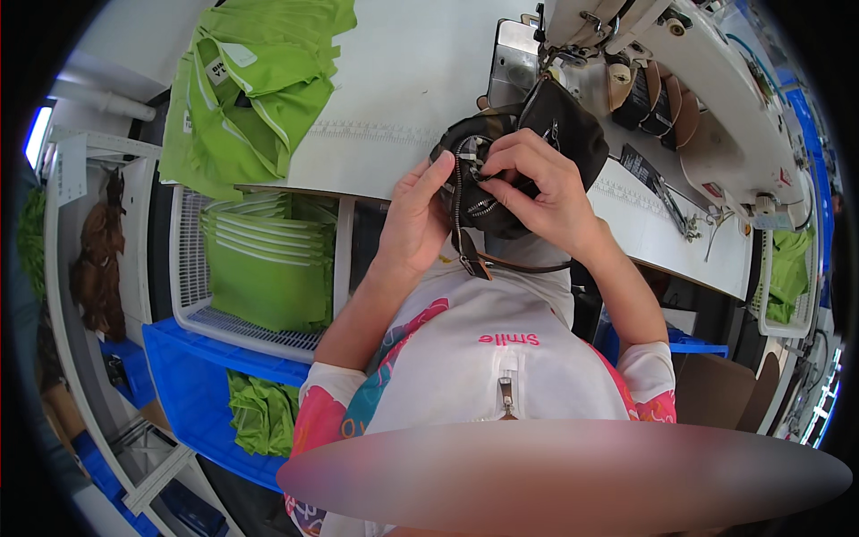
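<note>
A small black bag (577,130) with metal zippers sits at the table's front edge, partly over my lap. My left hand (416,210) grips its left side, thumb pressed along the curved zipper (457,192). Over the bag's opening, my right hand (541,192) pinches near a small metal piece, perhaps a zipper pull; the fingers partly hide it. A brown leather strap (523,266) hangs from the bag's lower side.
A white sewing machine (716,98) stands at the right, its metal plate (519,63) behind the bag. Green fabric pieces (268,80) lie on the white table (394,80) at left. Below are a white basket (190,259) of green pieces and a blue bin (179,376). Dark scissors-like snips (667,197) lie right.
</note>
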Tool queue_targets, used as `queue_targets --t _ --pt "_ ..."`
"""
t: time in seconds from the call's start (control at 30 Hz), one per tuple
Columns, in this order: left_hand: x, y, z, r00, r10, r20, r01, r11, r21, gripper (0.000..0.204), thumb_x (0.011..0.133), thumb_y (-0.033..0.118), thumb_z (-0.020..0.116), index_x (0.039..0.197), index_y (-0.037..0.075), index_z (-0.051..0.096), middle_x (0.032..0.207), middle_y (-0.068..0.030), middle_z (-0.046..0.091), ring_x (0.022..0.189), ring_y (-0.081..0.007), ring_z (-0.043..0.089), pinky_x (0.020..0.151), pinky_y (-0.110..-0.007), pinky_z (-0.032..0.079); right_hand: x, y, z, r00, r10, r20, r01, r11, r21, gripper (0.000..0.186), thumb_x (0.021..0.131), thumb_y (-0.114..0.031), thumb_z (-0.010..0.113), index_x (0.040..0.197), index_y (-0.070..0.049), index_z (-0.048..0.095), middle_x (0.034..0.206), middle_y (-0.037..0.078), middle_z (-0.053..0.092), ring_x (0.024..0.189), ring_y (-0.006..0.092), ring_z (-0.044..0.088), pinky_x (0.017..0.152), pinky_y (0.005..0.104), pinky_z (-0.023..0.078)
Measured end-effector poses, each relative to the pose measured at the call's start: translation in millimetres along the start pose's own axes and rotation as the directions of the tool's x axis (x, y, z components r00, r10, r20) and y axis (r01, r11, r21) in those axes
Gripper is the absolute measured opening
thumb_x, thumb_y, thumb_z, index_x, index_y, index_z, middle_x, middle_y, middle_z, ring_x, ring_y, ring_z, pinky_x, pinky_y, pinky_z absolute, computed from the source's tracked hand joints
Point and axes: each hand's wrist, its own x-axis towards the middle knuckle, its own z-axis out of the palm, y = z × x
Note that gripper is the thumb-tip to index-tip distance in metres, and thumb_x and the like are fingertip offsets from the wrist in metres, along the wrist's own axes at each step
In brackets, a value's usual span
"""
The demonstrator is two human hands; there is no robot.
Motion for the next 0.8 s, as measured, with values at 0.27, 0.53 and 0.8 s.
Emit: queue_targets --t 0.27,0.53,0.8 --pt "1.6 -0.3 2.3 1.0 -0.009 0.005 0.009 1.0 0.003 0.025 0.094 0.022 0.051 0.106 0.001 0.058 0.099 -0.0041 0.062 0.089 -0.0096 0.057 0.079 -0.027 0.047 0.8 3.1 2.9 0.99 -0.139 -0.034 0.129 0.97 -0.206 0.019 0.073 -0.004 0.068 0.089 -0.005 0.059 0.089 0.007 0.058 0.062 0.0228 0.059 0.053 0.0303 0.048" --pt "3.7 11.4 -2.1 0.998 0.055 0.039 -0.065 0.942 0.33 0.024 0.089 0.02 0.059 0.105 0.001 0.056 0.1 -0.0041 0.061 0.091 -0.009 0.056 0.081 -0.027 0.046 3.4 0.3 8.5 0.984 -0.175 0.017 0.162 0.861 -0.481 0.021 0.072 -0.002 0.066 0.091 -0.005 0.057 0.083 0.006 0.058 0.06 0.0241 0.06 0.05 0.0309 0.049" --pt "1.5 24.1 17.4 0.636 0.538 0.553 -0.429 -0.349 0.833 0.026 0.072 0.009 0.068 0.096 0.002 0.058 0.075 -0.0087 0.058 0.065 -0.0251 0.058 0.061 -0.032 0.048 7.9 5.6 6.8 0.98 -0.193 -0.048 0.159 0.905 -0.394 0.021 0.071 0.001 0.065 0.089 -0.005 0.057 0.08 0.006 0.058 0.064 0.0246 0.061 0.054 0.0328 0.049"
